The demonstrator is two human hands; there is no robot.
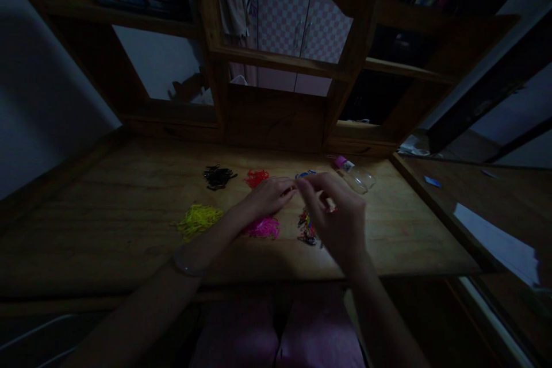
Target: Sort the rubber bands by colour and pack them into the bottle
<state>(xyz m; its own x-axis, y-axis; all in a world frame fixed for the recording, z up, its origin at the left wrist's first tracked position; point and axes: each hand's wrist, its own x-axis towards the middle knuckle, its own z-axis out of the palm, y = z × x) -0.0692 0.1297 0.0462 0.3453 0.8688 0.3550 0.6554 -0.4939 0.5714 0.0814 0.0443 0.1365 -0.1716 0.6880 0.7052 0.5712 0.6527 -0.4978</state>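
Note:
My left hand and my right hand meet fingertip to fingertip above the middle of the wooden desk. Both have their fingers pinched; whatever lies between them is too small and dark to make out. Around them lie piles of small thin coloured pieces: black, red, yellow and pink. A blue pile shows just behind the fingers. Partly covered by my right hand is a mixed-colour pile. My left forearm passes over the desk between the yellow and pink piles.
A clear bottle with a pink cap lies on its side at the back right. Wooden shelving rises along the desk's far edge. On a lower surface to the right are white paper and a small blue card.

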